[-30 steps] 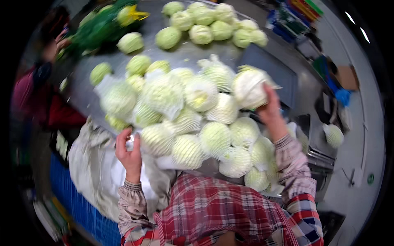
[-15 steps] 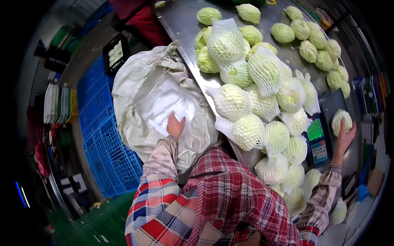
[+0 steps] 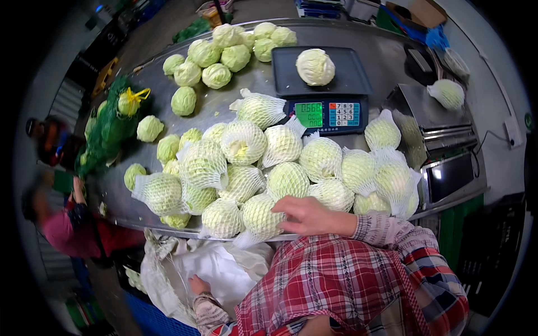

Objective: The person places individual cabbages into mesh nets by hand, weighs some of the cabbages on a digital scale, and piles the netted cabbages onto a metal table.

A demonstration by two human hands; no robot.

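Observation:
My left hand (image 3: 199, 285) is down inside a large white woven sack (image 3: 154, 266), against the white foam netting (image 3: 221, 271) in it. The fingers are mostly hidden there, so their grip cannot be made out. Over the table's front edge, my right hand (image 3: 307, 215) has its thumb and fingers apart and curved, holding nothing. Its fingertips are beside a netted cabbage (image 3: 262, 217); contact is unclear. A bare cabbage (image 3: 315, 67) rests on the dark pan of a digital scale (image 3: 358, 115), with nobody touching it.
Several netted cabbages (image 3: 244, 143) are heaped along the near side of the metal table (image 3: 235, 103). Bare cabbages (image 3: 204, 53) lie farther back. At the left is a green mesh bag (image 3: 112, 126) and another person (image 3: 73, 229). A metal machine (image 3: 431, 117) stands right.
My right hand has let go of the cabbage on the scale and come back to the table's near edge. My view has turned right, while my left hand stays in the sack.

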